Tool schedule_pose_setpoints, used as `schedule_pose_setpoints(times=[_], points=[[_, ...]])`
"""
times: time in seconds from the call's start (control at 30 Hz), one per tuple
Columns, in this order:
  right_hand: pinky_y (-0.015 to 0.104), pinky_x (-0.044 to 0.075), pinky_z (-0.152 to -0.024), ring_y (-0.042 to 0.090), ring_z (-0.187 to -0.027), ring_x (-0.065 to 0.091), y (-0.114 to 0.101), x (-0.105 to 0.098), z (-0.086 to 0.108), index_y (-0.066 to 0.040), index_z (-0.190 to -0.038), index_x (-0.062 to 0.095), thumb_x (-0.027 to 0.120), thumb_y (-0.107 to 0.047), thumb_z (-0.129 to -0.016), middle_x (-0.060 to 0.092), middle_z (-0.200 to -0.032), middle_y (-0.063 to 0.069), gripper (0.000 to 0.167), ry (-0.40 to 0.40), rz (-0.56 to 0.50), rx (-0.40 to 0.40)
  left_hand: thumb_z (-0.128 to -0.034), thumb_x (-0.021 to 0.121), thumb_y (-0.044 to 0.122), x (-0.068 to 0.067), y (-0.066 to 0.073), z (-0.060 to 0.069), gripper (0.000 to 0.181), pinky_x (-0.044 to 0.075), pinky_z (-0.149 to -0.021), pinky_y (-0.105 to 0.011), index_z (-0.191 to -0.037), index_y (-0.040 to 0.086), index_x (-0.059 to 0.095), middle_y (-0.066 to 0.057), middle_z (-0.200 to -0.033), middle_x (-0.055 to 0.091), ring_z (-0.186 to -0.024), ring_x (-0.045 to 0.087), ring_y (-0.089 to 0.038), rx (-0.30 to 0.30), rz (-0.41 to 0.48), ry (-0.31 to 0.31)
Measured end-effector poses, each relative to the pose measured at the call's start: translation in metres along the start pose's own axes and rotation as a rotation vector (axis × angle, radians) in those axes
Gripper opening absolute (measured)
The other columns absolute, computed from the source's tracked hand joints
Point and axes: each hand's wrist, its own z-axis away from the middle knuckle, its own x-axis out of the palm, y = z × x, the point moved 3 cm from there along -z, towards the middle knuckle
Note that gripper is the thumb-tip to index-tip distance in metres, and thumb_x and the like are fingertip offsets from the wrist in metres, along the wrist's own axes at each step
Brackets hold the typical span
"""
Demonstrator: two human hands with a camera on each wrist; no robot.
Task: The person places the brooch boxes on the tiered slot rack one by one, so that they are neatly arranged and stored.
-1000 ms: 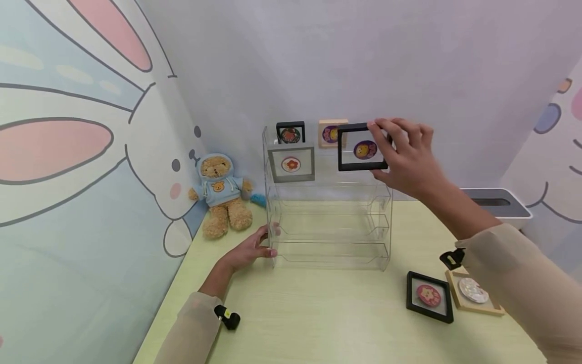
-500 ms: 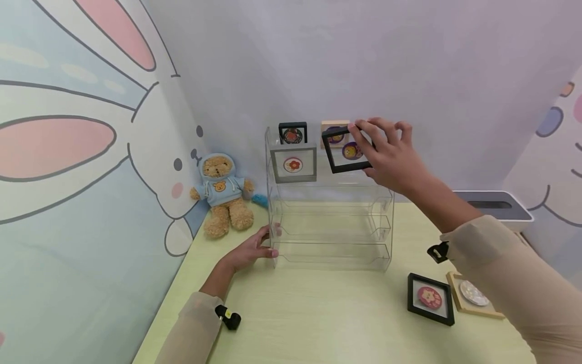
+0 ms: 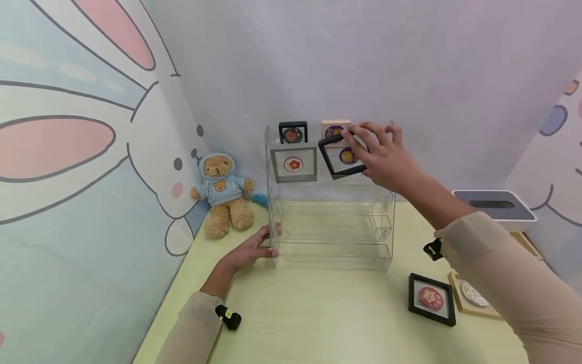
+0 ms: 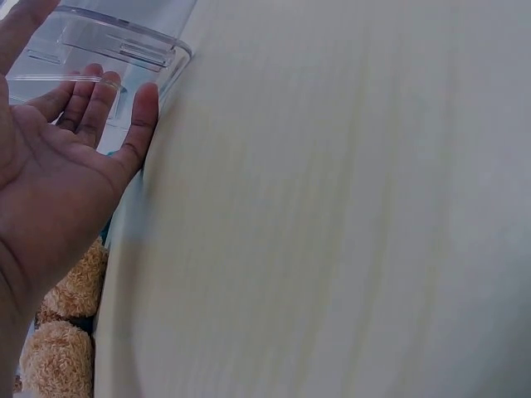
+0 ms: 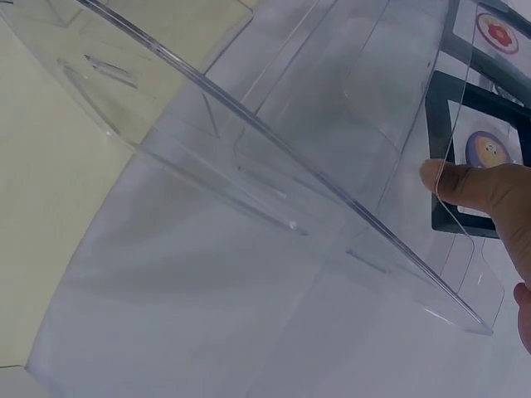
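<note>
A clear tiered acrylic rack (image 3: 334,243) stands on the table. My left hand (image 3: 247,251) holds its left side low down, thumb at the front edge, the other fingers farther back; the left wrist view shows this hand (image 4: 62,170) spread against the clear plastic. My right hand (image 3: 386,156) pinches a tilted black display frame (image 3: 343,172) with a purple-rimmed round badge, over the rack's upper right. In the right wrist view the thumb lies across this frame (image 5: 446,217). A grey frame (image 3: 294,178) with a red flower badge sits at upper left. Behind it are a black frame (image 3: 293,124) and a cream frame (image 3: 335,122).
On the table at right lie a black frame (image 3: 431,314) with a pink badge and a light wood frame (image 3: 475,302) with a white one. A teddy bear (image 3: 222,189) in a blue hoodie sits at left. A grey-and-white box (image 3: 495,196) stands at back right.
My right hand has moved left with the black frame, which has tilted and now partly overlaps the cream frame. My left hand has stayed at the rack's side.
</note>
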Motion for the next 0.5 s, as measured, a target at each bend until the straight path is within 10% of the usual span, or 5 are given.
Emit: schedule_pose_setpoints(times=[0.23,0.5], points=[[0.067,0.037,-0.107,0.045,-0.149,0.038,-0.0047,0.0024,-0.0001,-0.006,-0.172,0.036,0.09,-0.028,-0.095,0.043,-0.169,0.021,0.098,-0.153,-0.114,0.031,-0.1036,0.079,0.022,0.0004,0.0,0.0,0.094,0.048,-0.111,-0.032,-0.177,0.02,0.021,-0.015,-0.179,0.027,-0.166,0.024,-0.041,0.007,0.007,0.001],[0.07,0.035,-0.108,0.047,-0.146,0.039,-0.0057,0.0047,0.0018,-0.003,-0.17,0.039,0.082,-0.023,-0.1,0.042,-0.167,0.023,0.084,-0.139,-0.278,0.098,-0.1032,0.08,0.024,0.0002,-0.0006,-0.0007,0.094,0.047,-0.113,-0.033,-0.177,0.02,0.021,-0.015,-0.179,0.028,-0.166,0.026,-0.04,0.002,-0.005,0.004]])
